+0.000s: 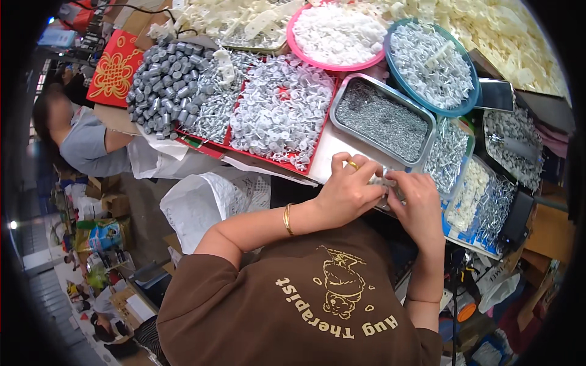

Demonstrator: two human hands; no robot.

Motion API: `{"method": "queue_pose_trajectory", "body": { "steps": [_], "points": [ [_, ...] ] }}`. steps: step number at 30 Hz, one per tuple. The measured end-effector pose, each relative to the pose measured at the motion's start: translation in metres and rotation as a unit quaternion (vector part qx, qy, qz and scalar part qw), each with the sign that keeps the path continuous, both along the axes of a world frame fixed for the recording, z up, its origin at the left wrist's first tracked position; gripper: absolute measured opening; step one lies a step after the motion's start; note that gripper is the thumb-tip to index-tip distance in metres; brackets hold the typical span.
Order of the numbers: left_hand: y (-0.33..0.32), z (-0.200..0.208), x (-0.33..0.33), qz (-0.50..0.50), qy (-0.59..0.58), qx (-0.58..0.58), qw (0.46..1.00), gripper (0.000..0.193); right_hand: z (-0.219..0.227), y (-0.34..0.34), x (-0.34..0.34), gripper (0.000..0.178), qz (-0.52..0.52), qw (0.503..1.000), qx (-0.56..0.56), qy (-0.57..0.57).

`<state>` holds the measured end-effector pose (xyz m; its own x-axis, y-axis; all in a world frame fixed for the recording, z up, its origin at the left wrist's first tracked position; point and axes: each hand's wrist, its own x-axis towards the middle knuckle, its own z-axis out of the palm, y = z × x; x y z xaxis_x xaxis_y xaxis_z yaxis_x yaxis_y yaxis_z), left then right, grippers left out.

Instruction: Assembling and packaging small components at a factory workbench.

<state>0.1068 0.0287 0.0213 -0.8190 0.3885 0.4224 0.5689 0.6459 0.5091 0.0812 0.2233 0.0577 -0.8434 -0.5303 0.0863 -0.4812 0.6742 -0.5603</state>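
My left hand, with a gold ring and a bracelet on its wrist, is closed at the table's near edge. My right hand meets it there, fingers pinched together. Between the fingertips sits a small whitish part, mostly covered, so its exact kind is unclear. Just beyond the hands lies a metal tray filled with tiny metal pieces. To the left, a red tray holds white plastic pieces with metal pins. Right of my right hand are metal pins in a shallow tray.
Grey cylinders are heaped at the left. A pink basin and a teal basin hold small parts farther back, with cream plastic pieces behind. A white sack hangs below the table edge. Another person sits at far left.
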Motion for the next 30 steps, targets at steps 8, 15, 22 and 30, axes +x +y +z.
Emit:
{"method": "queue_pose_trajectory", "body": {
  "steps": [8, 15, 22, 30],
  "points": [
    [-0.003, 0.002, -0.019, 0.01, -0.095, -0.022, 0.995, 0.012, 0.004, 0.008, -0.018, 0.025, 0.052, 0.996, 0.031, -0.062],
    [-0.184, 0.024, -0.038, 0.377, 0.02, -0.135, 0.916, 0.019, -0.004, 0.03, -0.002, 0.034, -0.151, 0.98, -0.122, -0.036],
    [-0.275, -0.003, -0.03, 0.412, -0.073, -0.284, 0.863, 0.015, -0.006, 0.106, -0.07, 0.015, -0.39, 0.908, -0.113, 0.104],
    [-0.265, 0.006, -0.042, 0.395, -0.104, -0.258, 0.875, 0.016, -0.03, 0.191, -0.165, 0.026, -0.394, 0.857, 0.242, 0.227]
  ]
}}
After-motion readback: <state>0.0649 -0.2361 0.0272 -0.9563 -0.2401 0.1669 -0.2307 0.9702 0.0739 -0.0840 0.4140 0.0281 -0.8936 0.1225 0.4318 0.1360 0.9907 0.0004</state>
